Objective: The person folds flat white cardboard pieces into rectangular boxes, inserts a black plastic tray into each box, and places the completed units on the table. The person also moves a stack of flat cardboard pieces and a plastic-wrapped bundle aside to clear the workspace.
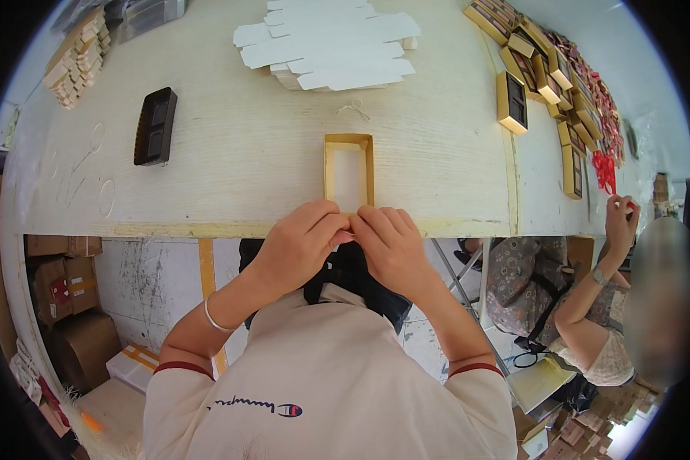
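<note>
An open, shallow gold cardboard box [369,175] with a white inside floor sits at the table's front edge, its long sides pointing away from me. My left hand [303,236] pinches the left part of its near end. Close beside it, my right hand [392,247] has its fingers closed on the right part of the same end. Both thumbs meet below the box's near wall, which my fingers mostly cover. A black plastic tray insert [156,126] with molded compartments lies apart on the left.
Flat white carton blanks [330,42] are stacked at the far middle, with a loose string [353,111] before them. Gold boxes with dark inserts [512,103] crowd the far right. Wooden-looking pieces [80,57] are piled far left. A co-worker's hand [622,218] is near red ribbon [604,170].
</note>
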